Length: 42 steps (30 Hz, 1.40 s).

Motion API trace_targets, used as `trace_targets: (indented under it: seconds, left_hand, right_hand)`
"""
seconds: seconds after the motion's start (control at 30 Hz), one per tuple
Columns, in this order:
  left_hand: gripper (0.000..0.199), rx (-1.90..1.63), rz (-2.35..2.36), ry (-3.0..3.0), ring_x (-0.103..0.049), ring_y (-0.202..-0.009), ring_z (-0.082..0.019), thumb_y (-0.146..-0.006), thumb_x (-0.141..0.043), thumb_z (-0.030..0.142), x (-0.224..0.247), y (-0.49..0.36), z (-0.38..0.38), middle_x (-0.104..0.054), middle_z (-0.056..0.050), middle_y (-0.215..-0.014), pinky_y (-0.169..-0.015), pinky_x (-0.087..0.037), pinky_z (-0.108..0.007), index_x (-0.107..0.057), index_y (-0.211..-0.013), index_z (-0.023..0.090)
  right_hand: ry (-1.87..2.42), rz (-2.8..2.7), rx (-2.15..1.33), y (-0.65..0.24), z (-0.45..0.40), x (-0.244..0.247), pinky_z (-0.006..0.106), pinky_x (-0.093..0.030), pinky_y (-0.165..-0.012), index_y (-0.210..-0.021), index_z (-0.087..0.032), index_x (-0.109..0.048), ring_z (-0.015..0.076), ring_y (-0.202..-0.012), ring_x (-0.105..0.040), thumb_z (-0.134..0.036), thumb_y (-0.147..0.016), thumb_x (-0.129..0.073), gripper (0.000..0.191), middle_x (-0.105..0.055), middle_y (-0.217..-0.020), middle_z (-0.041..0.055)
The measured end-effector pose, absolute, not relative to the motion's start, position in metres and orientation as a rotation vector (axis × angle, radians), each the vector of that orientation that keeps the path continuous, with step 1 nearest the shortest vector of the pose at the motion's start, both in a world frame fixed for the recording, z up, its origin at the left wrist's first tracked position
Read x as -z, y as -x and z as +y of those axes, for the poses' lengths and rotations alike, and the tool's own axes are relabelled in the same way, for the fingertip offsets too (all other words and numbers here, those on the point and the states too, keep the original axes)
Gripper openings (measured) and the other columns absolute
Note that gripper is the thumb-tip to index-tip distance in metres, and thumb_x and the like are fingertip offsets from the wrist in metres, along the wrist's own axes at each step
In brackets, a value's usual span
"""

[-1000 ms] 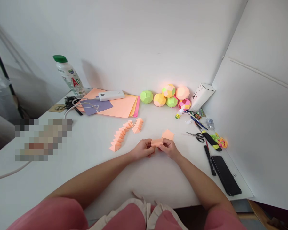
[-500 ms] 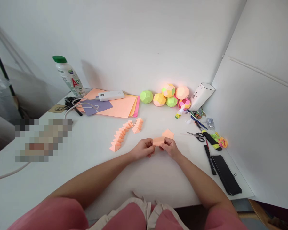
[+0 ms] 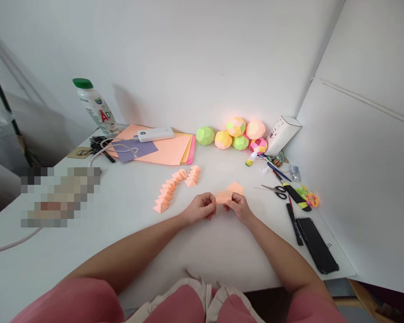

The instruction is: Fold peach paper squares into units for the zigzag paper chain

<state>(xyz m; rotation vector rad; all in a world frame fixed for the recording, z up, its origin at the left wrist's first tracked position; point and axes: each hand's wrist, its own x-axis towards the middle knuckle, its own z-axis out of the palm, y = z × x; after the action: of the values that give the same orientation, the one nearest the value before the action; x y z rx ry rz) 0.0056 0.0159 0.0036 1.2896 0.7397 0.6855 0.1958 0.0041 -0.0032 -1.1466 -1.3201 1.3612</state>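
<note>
A small strip of orange paper (image 3: 224, 197) spans the gap between my two hands. My right hand (image 3: 238, 207) pinches its right end. At its left end my left hand (image 3: 202, 207) is closed, thumb and fingers together on the edge of the paper. Just behind the strip lies another orange paper piece (image 3: 236, 187), partly covered. To the left, folded orange paper units (image 3: 166, 193) stand in a curved row, with a shorter row (image 3: 193, 176) beside its upper end.
Paper balls (image 3: 236, 127) are stacked against the wall. Scissors (image 3: 276, 190), a cutter (image 3: 298, 197) and a black phone (image 3: 317, 245) lie at the right. Coloured sheets (image 3: 168, 150) with a power bank (image 3: 155, 134), and a bottle (image 3: 99, 110), are at the back left.
The strip of paper has shifted slightly right and my left fingers have slid to its very end. My right hand has barely moved.
</note>
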Motion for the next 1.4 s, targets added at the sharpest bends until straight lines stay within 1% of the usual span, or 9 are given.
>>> trace_targets:
  seconds: [0.17,0.4,0.6,0.73,0.83,0.9,1.17,1.3,1.4]
  left_hand:
    - [0.021,-0.782,0.713,-1.235,-0.056,-0.049,-0.009,-0.08,-0.052,0.035,-0.001,-0.008,0.018,-0.059,0.0,-0.07,-0.044,-0.04,-0.02,-0.039,-0.08,0.018]
    - [0.031,-0.834,0.723,-1.179,-0.054,-0.043,-0.008,-0.079,-0.055,0.039,0.005,-0.013,0.021,-0.058,0.005,-0.065,-0.041,-0.039,-0.019,-0.029,-0.08,0.022]
    - [0.03,-0.835,0.719,-1.18,-0.05,-0.04,-0.007,-0.08,-0.053,0.039,0.006,-0.011,0.021,-0.054,0.007,-0.06,-0.04,-0.037,-0.019,-0.029,-0.079,0.022]
    - [0.027,-0.793,0.688,-1.215,-0.047,-0.039,-0.006,-0.079,-0.054,0.037,0.004,-0.011,0.021,-0.051,0.008,-0.057,-0.039,-0.035,-0.018,-0.032,-0.081,0.022]
    - [0.024,-0.777,0.678,-1.243,-0.045,-0.04,-0.006,-0.08,-0.054,0.036,0.002,-0.01,0.02,-0.05,0.007,-0.056,-0.04,-0.034,-0.018,-0.036,-0.082,0.02]
    - [0.024,-0.803,0.692,-1.241,-0.046,-0.041,-0.005,-0.08,-0.054,0.037,0.001,-0.01,0.02,-0.05,0.007,-0.059,-0.041,-0.034,-0.018,-0.039,-0.084,0.02]
    - [0.035,-0.85,0.801,-1.224,-0.048,-0.045,-0.006,-0.078,-0.054,0.048,-0.001,-0.01,0.021,-0.051,0.004,-0.067,-0.044,-0.04,-0.021,-0.044,-0.093,0.019]
    - [0.032,-0.752,0.765,-1.354,-0.05,-0.052,-0.008,-0.076,-0.058,0.046,-0.004,-0.008,0.018,-0.056,0.001,-0.068,-0.048,-0.04,-0.021,-0.051,-0.089,0.017]
    - [0.029,-0.74,0.753,-1.441,-0.053,-0.062,-0.01,-0.073,-0.061,0.043,-0.008,-0.008,0.016,-0.059,-0.002,-0.082,-0.051,-0.041,-0.021,-0.055,-0.085,0.017]
  right_hand:
    - [1.153,-1.327,-1.369,-0.195,0.004,0.003,0.025,-0.039,-0.05,-0.061,-0.017,-0.051,0.011,-0.05,-0.049,-0.023,-0.071,-0.056,0.012,-0.054,-0.054,-0.0019]
    - [1.158,-1.507,-1.351,-0.191,-0.001,-0.001,0.024,-0.039,-0.051,-0.072,-0.016,-0.055,0.0103,-0.054,-0.048,-0.029,-0.076,-0.057,0.014,-0.052,-0.061,-0.0014]
    - [1.132,-1.419,-1.306,-0.19,-0.001,0.001,0.023,-0.042,-0.05,-0.092,-0.022,-0.043,0.0102,-0.054,-0.054,-0.034,-0.078,-0.057,0.023,-0.052,-0.07,-0.0034]
    - [1.116,-1.423,-1.293,-0.19,0.0,0.0,0.024,-0.044,-0.05,-0.106,-0.023,-0.045,0.0094,-0.054,-0.054,-0.036,-0.078,-0.057,0.033,-0.052,-0.079,-0.0018]
    - [1.173,-1.49,-1.281,-0.19,0.001,0.001,0.025,-0.044,-0.051,-0.088,-0.018,-0.055,0.0106,-0.056,-0.051,-0.038,-0.079,-0.056,0.022,-0.051,-0.07,-0.0014]
    - [1.224,-1.512,-1.265,-0.191,0.001,0.003,0.025,-0.042,-0.05,-0.078,-0.017,-0.056,0.0109,-0.055,-0.049,-0.039,-0.078,-0.057,0.022,-0.049,-0.066,-0.0014]
    - [1.236,-1.708,-1.162,-0.188,0.0,-0.003,0.024,-0.035,-0.051,-0.059,-0.016,-0.051,0.0108,-0.058,-0.043,-0.033,-0.073,-0.061,0.024,-0.045,-0.065,-0.001]
    - [1.249,-1.618,-1.179,-0.188,-0.001,-0.004,0.024,-0.035,-0.05,-0.055,-0.017,-0.048,0.0106,-0.056,-0.043,-0.036,-0.074,-0.061,0.03,-0.047,-0.063,-0.001]
    - [1.229,-1.576,-1.187,-0.188,0.0,-0.004,0.025,-0.037,-0.05,-0.056,-0.017,-0.053,0.0114,-0.056,-0.045,-0.037,-0.075,-0.06,0.03,-0.05,-0.063,0.0003]
